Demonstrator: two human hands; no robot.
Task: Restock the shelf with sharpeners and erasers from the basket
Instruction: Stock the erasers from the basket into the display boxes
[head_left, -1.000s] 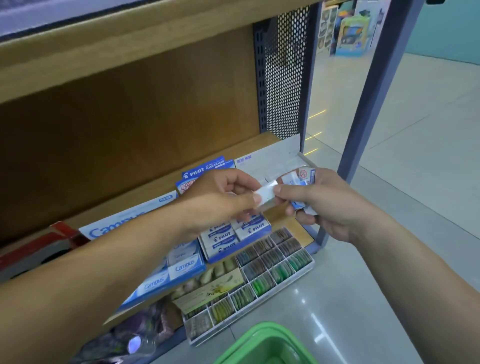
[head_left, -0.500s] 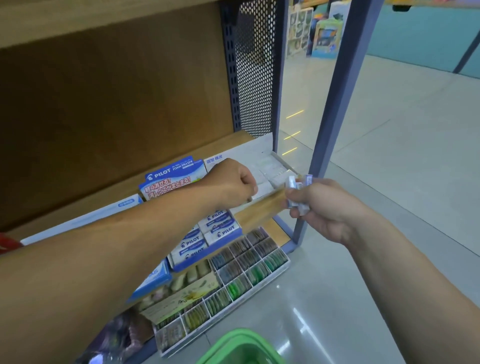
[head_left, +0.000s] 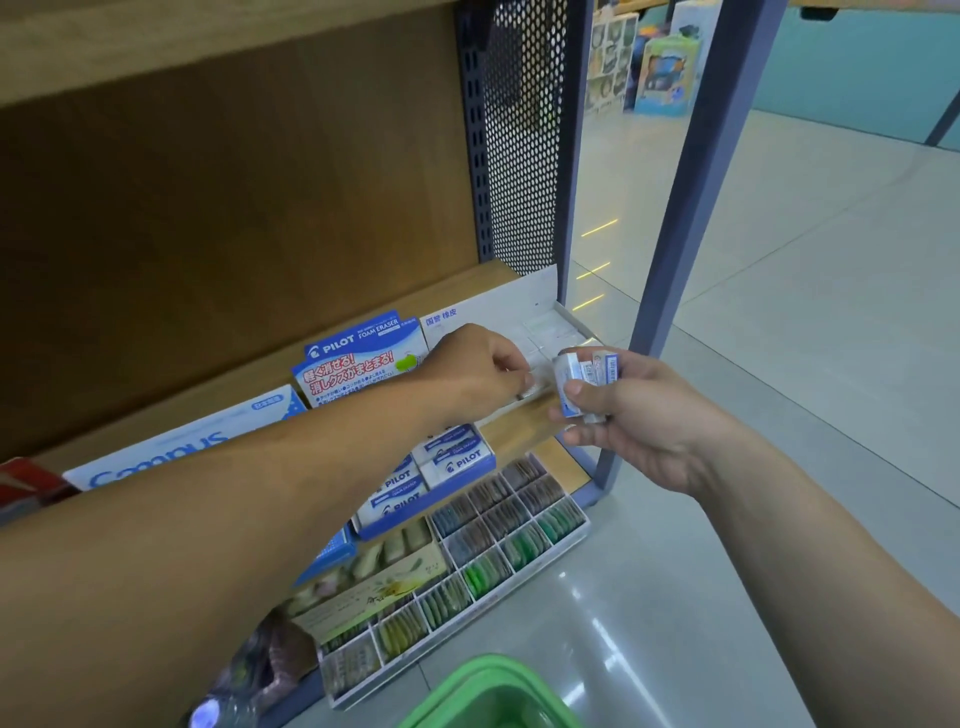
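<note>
- The left hand (head_left: 475, 371) reaches over the right end of the wooden shelf (head_left: 519, 434). Its fingers are curled and pinch a small white eraser (head_left: 528, 391), mostly hidden by the fingertips, at the front of an open white box (head_left: 509, 306).
- The right hand (head_left: 641, 421) hovers just beside it, off the shelf's front edge, with thumb and fingers clamped round a bundle of erasers (head_left: 587, 376).
- Left of the white box stand a blue Pilot box (head_left: 363, 358) and a Campus box (head_left: 182, 447).
- On the level below sits a divided tray (head_left: 498, 540) of coloured items.
- A green basket (head_left: 483, 691) shows at the bottom edge, on the floor.
- A perforated metal panel (head_left: 519, 130) closes the shelf's end, beside a grey-blue post (head_left: 691, 182).
- The pale tiled floor (head_left: 779, 364) is glossy, with a teal wall (head_left: 857, 62) and toy boxes (head_left: 660, 73) far off.
</note>
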